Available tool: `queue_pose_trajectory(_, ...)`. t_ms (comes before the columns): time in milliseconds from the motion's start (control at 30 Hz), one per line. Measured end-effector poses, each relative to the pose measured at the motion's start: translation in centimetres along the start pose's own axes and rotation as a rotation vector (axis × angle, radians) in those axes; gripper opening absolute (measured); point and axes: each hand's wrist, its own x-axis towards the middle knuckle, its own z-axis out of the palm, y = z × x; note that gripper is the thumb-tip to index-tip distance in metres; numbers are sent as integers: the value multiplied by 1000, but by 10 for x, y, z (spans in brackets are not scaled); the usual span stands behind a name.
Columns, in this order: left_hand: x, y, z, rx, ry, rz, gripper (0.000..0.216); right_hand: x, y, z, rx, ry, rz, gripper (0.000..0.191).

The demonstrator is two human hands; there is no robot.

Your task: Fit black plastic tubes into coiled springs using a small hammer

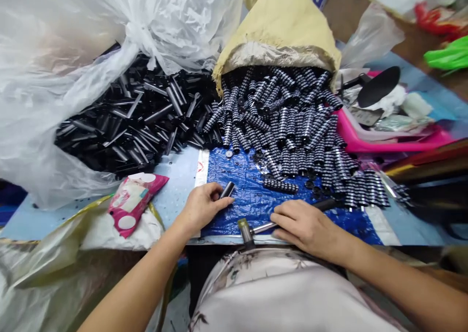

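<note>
Between the thumb and fingers of my left hand [203, 205] is a short, smooth black plastic tube [227, 189], tilted up to the right above a blue plastic sheet [248, 210]. My right hand [305, 227] lies over a small mallet, its fingers curled about the steel shaft [263, 227]. The mallet head [245, 230] has a yellowish face and sits at the table's front edge. Its black handle [325, 204] shows beyond my hand. One ribbed black-and-white cylinder [281, 186] lies on the sheet between and beyond my hands.
A heap of smooth black pieces [146, 117] spills from a white plastic bag [175, 20] at left. Ribbed cylinders [281, 122] pour from a yellow sack [281, 20]. A pink packet [135, 200] lies left; a pink tray [398, 144] with clutter stands right.
</note>
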Motion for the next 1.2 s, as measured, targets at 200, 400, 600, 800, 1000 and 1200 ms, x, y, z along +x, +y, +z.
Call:
queue_pose_trajectory(200,1,9,4,73,44,-5,30,1,-8,0,-81,223,97,15)
queue_pose_trajectory(400,-3,14,7,29,45,-33,29,36,2,-15,23,502,249,22)
queue_pose_trajectory(600,3,7,7,-23,31,-16,30,62,-3,-2,-99,230,263,22)
queue_pose_trajectory(800,22,10,-2,-77,-88,-53,38,55,-19,-8,121,431,-1,25)
queue_pose_trajectory(1000,25,18,3,31,-22,-56,32,44,-29,10,-10,187,-22,20)
queue_pose_trajectory(1200,-45,18,-88,29,-277,-93,22,16,-12,6,-47,203,38,17)
